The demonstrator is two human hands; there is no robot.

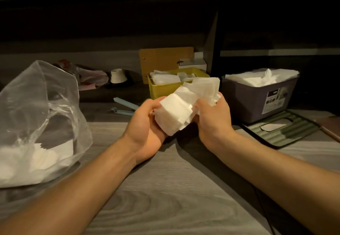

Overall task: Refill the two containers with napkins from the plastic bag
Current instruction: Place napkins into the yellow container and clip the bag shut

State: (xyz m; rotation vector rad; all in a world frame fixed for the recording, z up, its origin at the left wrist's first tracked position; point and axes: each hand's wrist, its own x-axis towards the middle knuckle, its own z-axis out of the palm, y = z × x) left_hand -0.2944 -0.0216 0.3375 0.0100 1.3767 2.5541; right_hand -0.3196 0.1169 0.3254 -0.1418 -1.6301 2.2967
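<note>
Centrally, left hand (pixel 147 122) and right hand (pixel 211 117) both grip a napkin stack (pixel 185 105) above the tabletop (pixel 165 188), before the yellow container (pixel 161 89) and purple container (pixel 257 98); plastic bag (pixel 36 115) at left.

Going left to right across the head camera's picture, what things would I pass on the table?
Plastic bag → white cup → blue clip → yellow container → napkin stack held by both hands → purple container → green lid.

Dim indoor view, warm cast, wide-angle.
Light falls from above onto the napkin stack (pixel 185 105) and wood-grain table (pixel 165 198); forearms throw dark shadows rightward; background near black; edges bow and soften; plastic bag (pixel 36 120) glares.
</note>
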